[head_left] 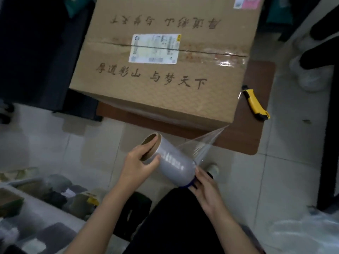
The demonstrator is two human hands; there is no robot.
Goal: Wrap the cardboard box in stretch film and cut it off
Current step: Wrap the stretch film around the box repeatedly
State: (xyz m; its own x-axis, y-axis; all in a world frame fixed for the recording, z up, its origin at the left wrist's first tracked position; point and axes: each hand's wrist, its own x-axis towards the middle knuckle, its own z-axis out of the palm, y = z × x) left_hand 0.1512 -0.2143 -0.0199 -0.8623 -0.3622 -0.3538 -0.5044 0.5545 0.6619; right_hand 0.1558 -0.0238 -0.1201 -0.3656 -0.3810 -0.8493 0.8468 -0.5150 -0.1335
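A large brown cardboard box [165,57] with printed characters and a white shipping label stands on a low brown table [256,110]. I hold a roll of clear stretch film [172,162] in front of it, tilted. My left hand [139,164] grips the roll's upper cardboard core end, fingers inside the tube. My right hand [205,187] holds the lower end. A stretched sheet of film [205,142] runs from the roll to the box's near right corner. A yellow utility knife [255,104] lies on the table right of the box.
Pale floor tiles [286,180] surround the table. Dark furniture [36,52] stands to the left. A shelf with several mixed items [45,195] is at the lower left. A person's white shoe [311,74] and dark legs are at the upper right. Clear plastic [308,233] lies at the lower right.
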